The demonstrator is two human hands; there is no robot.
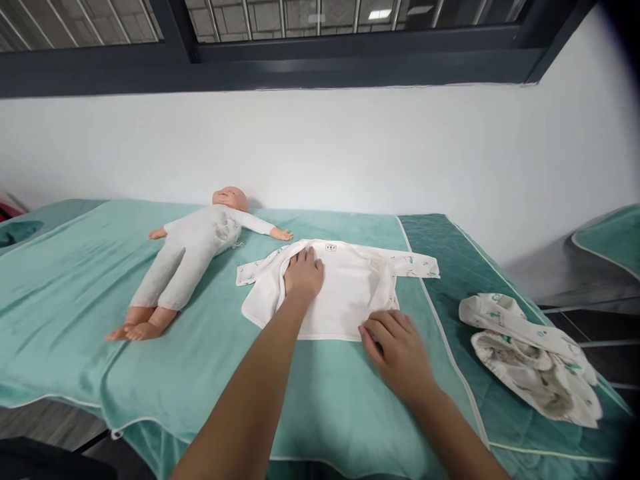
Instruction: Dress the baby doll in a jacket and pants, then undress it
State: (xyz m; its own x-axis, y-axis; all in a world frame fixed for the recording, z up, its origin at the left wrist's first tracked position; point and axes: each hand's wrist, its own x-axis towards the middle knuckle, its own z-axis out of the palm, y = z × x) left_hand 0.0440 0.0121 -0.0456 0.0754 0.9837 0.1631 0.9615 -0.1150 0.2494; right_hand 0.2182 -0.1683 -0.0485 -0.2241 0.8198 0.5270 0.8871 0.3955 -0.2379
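Observation:
A white baby shirt (345,290) with small coloured prints on its sleeves lies spread open, its plain inner side up and a small label at the neck. My left hand (303,272) rests flat on its left part, fingers stretched out near the front fold. At the lower right corner of the shirt, my right hand (397,347) is closed, with curled fingers over the edge of the cloth. A baby doll (200,230) in white clothing lies on its back to the left, one arm reaching toward the shirt's left sleeve.
Green sheets (65,287) cover the bed surface. On the darker green part (450,267) at the right lies a bundled heap of printed white baby clothes (540,367). Behind the bed stand a white wall (320,153) and a dark-framed barred window (350,57).

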